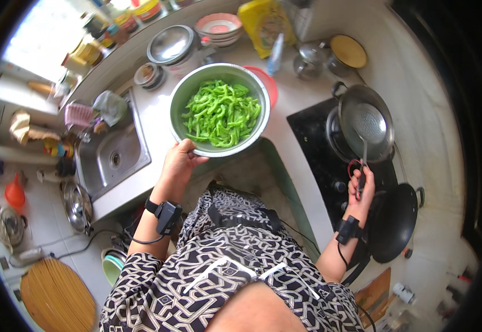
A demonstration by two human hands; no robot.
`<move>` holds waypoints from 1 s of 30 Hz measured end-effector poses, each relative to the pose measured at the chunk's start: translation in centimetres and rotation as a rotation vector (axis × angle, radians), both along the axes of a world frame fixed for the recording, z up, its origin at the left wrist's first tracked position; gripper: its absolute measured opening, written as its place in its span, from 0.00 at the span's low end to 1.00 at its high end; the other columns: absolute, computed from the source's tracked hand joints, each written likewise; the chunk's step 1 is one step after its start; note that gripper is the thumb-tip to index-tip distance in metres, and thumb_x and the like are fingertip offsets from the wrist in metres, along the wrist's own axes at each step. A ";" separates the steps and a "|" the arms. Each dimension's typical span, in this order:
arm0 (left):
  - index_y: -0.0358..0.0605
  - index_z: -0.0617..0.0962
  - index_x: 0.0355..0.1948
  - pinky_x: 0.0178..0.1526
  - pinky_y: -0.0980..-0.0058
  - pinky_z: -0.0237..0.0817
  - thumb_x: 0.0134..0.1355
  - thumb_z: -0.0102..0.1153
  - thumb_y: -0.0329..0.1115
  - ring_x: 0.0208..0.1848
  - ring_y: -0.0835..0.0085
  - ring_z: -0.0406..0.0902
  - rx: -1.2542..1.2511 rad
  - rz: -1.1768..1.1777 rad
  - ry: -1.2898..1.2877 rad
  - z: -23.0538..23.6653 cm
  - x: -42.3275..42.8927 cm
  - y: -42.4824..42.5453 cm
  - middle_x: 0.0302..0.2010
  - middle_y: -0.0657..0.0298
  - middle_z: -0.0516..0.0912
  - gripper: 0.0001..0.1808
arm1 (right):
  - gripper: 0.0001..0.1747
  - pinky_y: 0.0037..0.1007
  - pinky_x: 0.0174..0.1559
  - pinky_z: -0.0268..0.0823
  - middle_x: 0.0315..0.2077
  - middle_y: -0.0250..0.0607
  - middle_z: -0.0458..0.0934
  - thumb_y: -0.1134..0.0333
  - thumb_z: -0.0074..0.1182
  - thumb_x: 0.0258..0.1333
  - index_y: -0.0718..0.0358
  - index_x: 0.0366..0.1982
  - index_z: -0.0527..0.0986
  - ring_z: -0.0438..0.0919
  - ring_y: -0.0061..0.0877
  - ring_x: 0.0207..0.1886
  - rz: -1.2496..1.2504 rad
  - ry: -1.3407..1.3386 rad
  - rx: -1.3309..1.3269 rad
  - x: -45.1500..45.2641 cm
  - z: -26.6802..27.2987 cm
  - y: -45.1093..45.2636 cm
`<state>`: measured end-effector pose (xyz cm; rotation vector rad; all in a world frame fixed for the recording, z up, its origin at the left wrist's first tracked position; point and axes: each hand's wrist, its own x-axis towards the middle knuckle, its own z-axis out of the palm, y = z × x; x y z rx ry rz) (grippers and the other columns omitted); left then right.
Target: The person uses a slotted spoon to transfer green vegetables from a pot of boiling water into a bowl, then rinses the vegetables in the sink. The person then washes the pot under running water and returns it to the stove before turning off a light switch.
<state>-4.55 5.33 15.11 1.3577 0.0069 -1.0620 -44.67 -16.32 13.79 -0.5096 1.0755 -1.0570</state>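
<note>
With thumb and fingers, my left hand (184, 157) grips the near rim of a metal basin (175, 103). Green strips of a vegetable (222, 112), perhaps bitter melon or pepper, lie heaped in the basin. My right hand (360, 182) is closed around the handle of a perforated metal skimmer (370, 122). The skimmer's head is over a metal wok (346, 101) on the black gas stove (307, 124). Part of a red plastic basin (266, 83) shows behind the metal basin's right side.
A steel sink (114, 157) is set in the counter at left. Stacked bowls (218, 27), a lidded metal pot (170, 43), a yellow bag (264, 25) and a glass teapot (307, 62) stand along the back. A second, black wok (394, 224) lies right of my right forearm.
</note>
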 end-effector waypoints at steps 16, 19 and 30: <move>0.35 0.71 0.41 0.31 0.68 0.78 0.53 0.47 0.25 0.31 0.68 0.79 -0.053 0.393 -0.001 -2.4 2.9 8.0 0.33 0.58 0.78 0.13 | 0.17 0.19 0.15 0.63 0.30 0.32 0.80 0.56 0.44 0.64 0.57 0.46 0.74 0.71 0.16 0.20 0.264 0.216 0.137 -11.6 -3.2 -6.7; 0.35 0.71 0.42 0.32 0.68 0.78 0.54 0.46 0.26 0.32 0.67 0.80 -0.054 0.422 0.060 -1.2 5.4 11.7 0.35 0.56 0.79 0.13 | 0.17 0.20 0.18 0.66 0.32 0.31 0.81 0.54 0.44 0.63 0.54 0.46 0.74 0.73 0.16 0.22 0.259 0.331 0.196 -11.8 1.4 -6.8; 0.31 0.68 0.51 0.32 0.69 0.79 0.56 0.42 0.26 0.37 0.63 0.81 0.037 0.584 0.056 -4.6 14.6 23.8 0.42 0.52 0.78 0.20 | 0.17 0.37 0.43 0.70 0.38 0.44 0.78 0.63 0.46 0.56 0.62 0.44 0.77 0.76 0.40 0.38 -0.539 2.014 -0.713 -9.8 6.6 -3.0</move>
